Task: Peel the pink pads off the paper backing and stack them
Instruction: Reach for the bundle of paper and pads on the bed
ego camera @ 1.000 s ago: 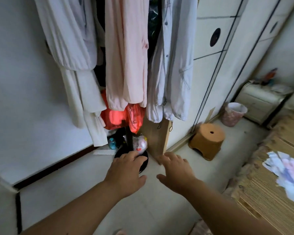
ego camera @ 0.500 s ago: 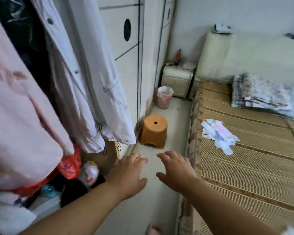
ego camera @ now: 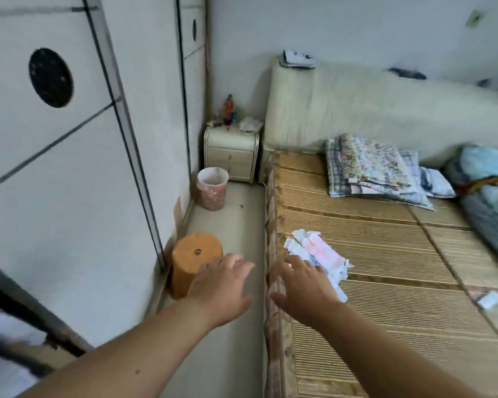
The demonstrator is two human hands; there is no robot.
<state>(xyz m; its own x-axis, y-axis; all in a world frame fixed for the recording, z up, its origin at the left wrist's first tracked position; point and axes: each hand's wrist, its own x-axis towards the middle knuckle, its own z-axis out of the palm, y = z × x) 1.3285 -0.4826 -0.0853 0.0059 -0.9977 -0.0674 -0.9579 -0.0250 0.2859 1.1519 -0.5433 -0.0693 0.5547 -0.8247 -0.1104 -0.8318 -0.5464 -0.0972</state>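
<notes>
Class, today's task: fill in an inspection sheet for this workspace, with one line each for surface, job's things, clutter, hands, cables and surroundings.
Surface: woven mat, lying flat.
Job's things: loose pile of pink pads and white backing paper near the mat's left edge; no neat stack visible.
Clutter: folded cloths by the headboard; small white item at the far right.
Hands: left hand open over the floor; right hand open, reaching toward the pile, holding nothing.
Cables: nothing seen.
Surroundings: orange stool, waste bin and nightstand beside the wardrobe doors.
</notes>
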